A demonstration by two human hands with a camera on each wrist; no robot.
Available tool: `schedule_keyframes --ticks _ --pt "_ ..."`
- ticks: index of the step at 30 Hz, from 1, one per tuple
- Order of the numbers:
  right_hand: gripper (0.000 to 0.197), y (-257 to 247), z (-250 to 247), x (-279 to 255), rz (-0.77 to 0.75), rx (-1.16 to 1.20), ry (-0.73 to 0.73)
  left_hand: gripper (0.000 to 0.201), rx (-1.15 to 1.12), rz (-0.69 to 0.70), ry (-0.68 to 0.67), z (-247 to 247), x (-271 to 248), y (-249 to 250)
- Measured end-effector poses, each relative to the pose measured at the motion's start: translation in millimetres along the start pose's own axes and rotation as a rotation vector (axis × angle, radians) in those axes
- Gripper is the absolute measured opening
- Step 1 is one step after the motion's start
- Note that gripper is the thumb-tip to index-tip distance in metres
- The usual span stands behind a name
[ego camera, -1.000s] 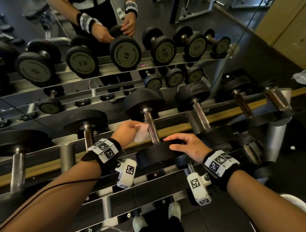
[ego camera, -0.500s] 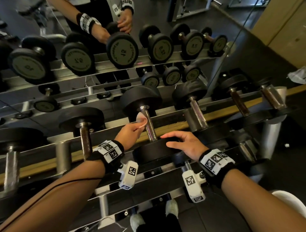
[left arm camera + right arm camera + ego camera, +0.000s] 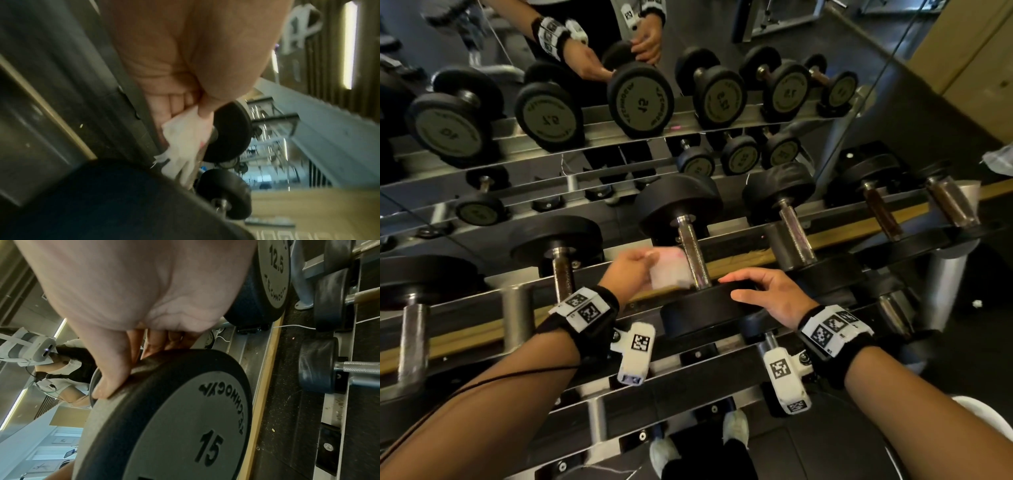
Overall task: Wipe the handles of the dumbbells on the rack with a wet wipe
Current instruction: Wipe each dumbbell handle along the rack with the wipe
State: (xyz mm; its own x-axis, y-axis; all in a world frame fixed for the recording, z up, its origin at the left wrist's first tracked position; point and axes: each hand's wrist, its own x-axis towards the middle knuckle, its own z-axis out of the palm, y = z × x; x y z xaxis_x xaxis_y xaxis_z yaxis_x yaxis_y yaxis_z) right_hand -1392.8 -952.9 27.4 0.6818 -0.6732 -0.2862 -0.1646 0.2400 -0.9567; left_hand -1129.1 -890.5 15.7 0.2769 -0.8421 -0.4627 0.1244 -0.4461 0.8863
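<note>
Dumbbells side by side on the rack, mirror behind, shoes below.

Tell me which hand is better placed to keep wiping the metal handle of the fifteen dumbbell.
Left. The left hand already pinches the crumpled white wet wipe beside the ridged metal dumbbell handle. The right hand holds no wipe; it rests on the near black round dumbbell head.
</note>
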Motion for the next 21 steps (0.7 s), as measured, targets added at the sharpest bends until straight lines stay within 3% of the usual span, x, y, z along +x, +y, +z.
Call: schedule_keyframes --ticks 2,4,10,21 --pt "0.028 0.2 0.1 -0.4 0.005 0.004 0.006 0.027 -0.145 0.027 0.125 -1.3 9.1 2.7" --pt "0.028 0.4 0.5 -1.1 0.013 0.011 0.016 0.029 -0.142 0.08 0.121 3.0 13.9 6.0" --pt "0.028 -2.0 2.0 -2.9 0.026 0.017 0.027 0.025 0.434 0.215 -0.082 23.4 19.5 -2.5" --pt "0.028 -5.5 2.7 -1.8 0.039 0.001 0.022 0.027 0.481 0.113 -0.294 7.8 -0.5 -6.9"
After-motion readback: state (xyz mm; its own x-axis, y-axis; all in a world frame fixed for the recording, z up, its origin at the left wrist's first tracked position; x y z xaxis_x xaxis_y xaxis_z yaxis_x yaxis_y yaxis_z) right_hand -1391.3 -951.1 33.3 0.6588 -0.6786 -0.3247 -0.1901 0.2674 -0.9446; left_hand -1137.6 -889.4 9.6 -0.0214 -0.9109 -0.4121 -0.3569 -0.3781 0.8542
